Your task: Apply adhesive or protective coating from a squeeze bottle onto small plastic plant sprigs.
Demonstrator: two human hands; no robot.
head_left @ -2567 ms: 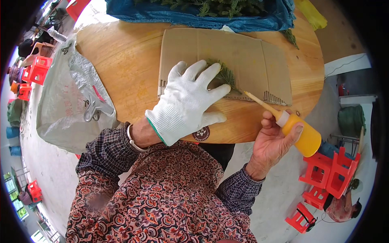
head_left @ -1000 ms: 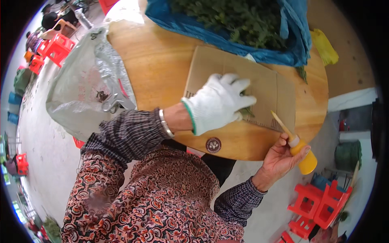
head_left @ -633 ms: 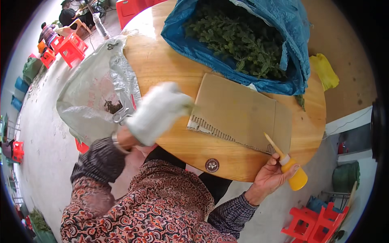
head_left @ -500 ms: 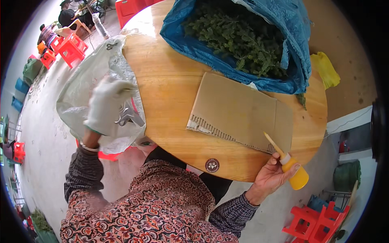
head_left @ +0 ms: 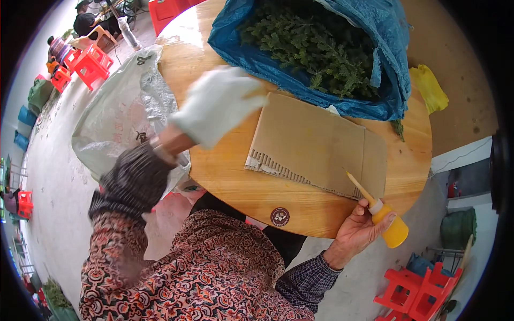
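Note:
My left hand [head_left: 217,104], in a white glove, is blurred in motion above the round wooden table [head_left: 235,182], between the clear plastic bag [head_left: 120,115] and the cardboard sheet [head_left: 318,144]; its fingers look spread and nothing shows in it. My right hand [head_left: 358,232] grips a yellow squeeze bottle [head_left: 388,224] at the table's near right edge, its long nozzle pointing up-left over the corner of the cardboard. A blue bag [head_left: 321,59] full of green sprigs lies at the far side of the table, behind the cardboard.
A yellow cloth [head_left: 428,88] lies right of the blue bag. Red plastic stools stand at the upper left [head_left: 88,64] and lower right [head_left: 420,291]. People sit in the far upper left. A round dark sticker [head_left: 279,216] marks the table's near edge.
My left hand lifted a sprig off the cardboard, swung left to the clear plastic bag, and has come back toward the cardboard. The cardboard now lies bare. The right hand kept the bottle.

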